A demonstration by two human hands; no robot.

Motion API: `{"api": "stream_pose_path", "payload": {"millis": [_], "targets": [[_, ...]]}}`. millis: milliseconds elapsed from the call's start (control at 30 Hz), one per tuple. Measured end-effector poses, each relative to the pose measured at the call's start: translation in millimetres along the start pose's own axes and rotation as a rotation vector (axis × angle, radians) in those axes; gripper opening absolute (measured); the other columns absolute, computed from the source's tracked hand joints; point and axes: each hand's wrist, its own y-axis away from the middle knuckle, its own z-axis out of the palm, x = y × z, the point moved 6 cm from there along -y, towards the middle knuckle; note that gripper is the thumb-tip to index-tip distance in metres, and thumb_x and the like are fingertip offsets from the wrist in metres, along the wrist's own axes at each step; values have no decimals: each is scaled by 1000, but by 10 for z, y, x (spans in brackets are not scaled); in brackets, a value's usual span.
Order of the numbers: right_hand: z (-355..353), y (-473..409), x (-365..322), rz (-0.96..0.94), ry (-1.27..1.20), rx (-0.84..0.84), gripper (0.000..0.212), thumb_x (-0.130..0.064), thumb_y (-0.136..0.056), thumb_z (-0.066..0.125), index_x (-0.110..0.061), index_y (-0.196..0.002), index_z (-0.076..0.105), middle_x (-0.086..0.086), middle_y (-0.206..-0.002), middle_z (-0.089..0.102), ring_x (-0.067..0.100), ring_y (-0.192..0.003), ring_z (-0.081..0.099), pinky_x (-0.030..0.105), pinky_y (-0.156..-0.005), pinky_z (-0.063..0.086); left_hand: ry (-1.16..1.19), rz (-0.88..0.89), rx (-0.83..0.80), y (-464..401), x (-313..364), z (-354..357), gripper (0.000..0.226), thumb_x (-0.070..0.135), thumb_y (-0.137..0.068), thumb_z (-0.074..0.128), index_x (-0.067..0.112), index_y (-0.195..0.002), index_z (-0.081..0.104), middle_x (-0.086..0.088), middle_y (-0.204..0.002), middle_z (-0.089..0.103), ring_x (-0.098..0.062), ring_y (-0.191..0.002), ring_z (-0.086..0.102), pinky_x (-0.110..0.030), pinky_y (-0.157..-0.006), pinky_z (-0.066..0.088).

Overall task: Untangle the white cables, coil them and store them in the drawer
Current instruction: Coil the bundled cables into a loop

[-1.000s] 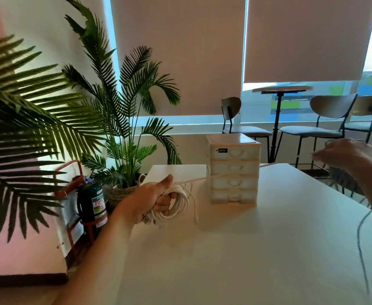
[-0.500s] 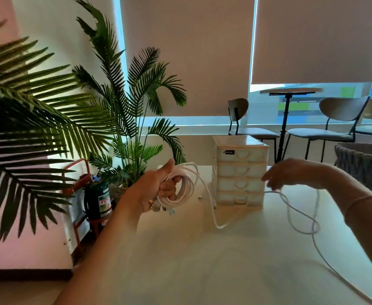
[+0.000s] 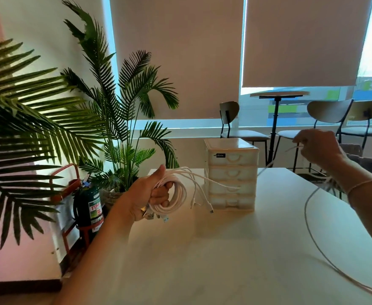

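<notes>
A broad white surface [image 3: 235, 260] is seen filling the lower frame, backed by lowered roller blinds [image 3: 299, 40] and flanked on the left by tall palm plants [image 3: 105, 102]. Chairs [image 3: 231, 119] and a high round table [image 3: 277, 95] are set along the window behind. A green fire extinguisher [image 3: 88, 205] is held in a red floor stand beside the plants.

At the far side of the surface, a cream four-drawer organiser [image 3: 231, 175] is stood upright, all of its drawers shown closed.

The left hand [image 3: 152, 194] is raised above the surface just left of the organiser, its fingers curled tightly round a coil of white cables [image 3: 174, 194]; several loose ends with connectors are seen dangling from the bundle in front of the lower drawers. A single white cable strand [image 3: 308, 208] is drawn from the coil across the organiser's front to the right hand [image 3: 317, 148], which is lifted to the organiser's right and is pinching the strand. From there the strand is looped down over the surface toward the lower right corner.
</notes>
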Motion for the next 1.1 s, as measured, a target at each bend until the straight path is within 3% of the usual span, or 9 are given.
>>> {"api": "stream_pose_path", "payload": {"millis": [133,233,333,400,500,567,733,1000,1100], "targets": [[322,194,121,120,395,-582,34,-15,-94,44,-10,-127,54,7,-133,52,22,-121,50,29,-100,42,-3,-8,-2,23,19,28,50,51,-78,40,3,-67,49,7,-34,27,-6,-30,25,-19,-41,38],[454,361,-176,167,326,-733,45,-31,-95,47,-8,-134,46,7,-138,46,19,-124,47,24,-103,39,6,-33,-62,14,27,184,49,49,-80,39,4,-66,49,7,-33,27,-6,-29,25,-18,-41,38],[609,505,-607,76,252,-830,44,-26,-93,52,-6,-132,48,8,-136,48,23,-121,47,24,-99,38,-11,-83,-124,20,-20,341,48,49,-81,39,4,-66,49,7,-34,29,-6,-29,25,-19,-42,38],[641,503,-841,35,103,-767,38,-12,-93,48,-9,-130,50,8,-136,48,25,-114,49,26,-91,42,-25,-121,-169,29,-76,403,48,49,-80,40,4,-67,49,7,-34,30,-6,-29,26,-20,-43,38],[371,517,-1412,-168,-381,-359,32,-14,-96,45,-17,-127,53,0,-131,52,20,-113,54,28,-95,44,-56,-152,-205,-2,-157,463,48,50,-81,39,5,-68,48,7,-34,31,-6,-29,27,-21,-45,39],[304,724,-1858,-256,-619,-426,35,-31,-98,36,-14,-121,56,1,-117,59,18,-105,56,30,-91,45,-71,-176,-205,-45,-217,500,49,51,-82,38,5,-69,49,7,-35,32,-6,-29,27,-21,-46,39],[524,932,-1998,-211,-575,-457,52,-44,-97,22,-8,-87,58,18,-86,62,30,-79,55,33,-71,39,-125,-170,-183,-111,-343,470,53,57,-80,36,7,-68,50,8,-36,33,-5,-31,28,-23,-49,35],[704,799,-1742,-104,-542,-441,49,-52,-92,37,-16,-64,56,-1,-64,54,16,-65,52,28,-61,38,-50,-186,-226,-192,-496,452,63,64,-76,32,6,-69,54,7,-37,36,-6,-31,31,-26,-53,29],[788,801,-1674,-16,-749,-418,47,-55,-85,46,-16,-77,72,-5,-59,61,7,-55,52,26,-62,43,82,-199,-254,-225,-523,506,66,63,-79,27,5,-68,56,6,-35,36,-6,-29,33,-21,-47,34]]}}
